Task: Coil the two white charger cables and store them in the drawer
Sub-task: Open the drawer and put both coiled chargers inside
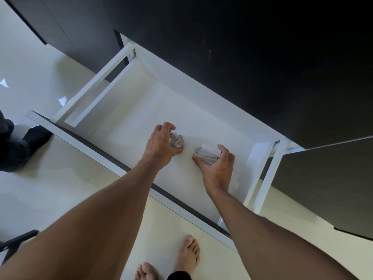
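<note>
A white drawer stands pulled out from a dark cabinet. Two coiled white charger cables lie on its floor, side by side. My left hand arches over the left coil, with fingers curled behind it and the thumb at its near side. My right hand cups the right coil between thumb and fingers. A small white plug block shows at the far side of the right coil. Both coils touch the drawer bottom.
The dark cabinet front rises behind the drawer. The drawer's front panel runs diagonally between me and the coils. My bare feet stand on pale floor tiles. Another person's dark-socked foot is at the left.
</note>
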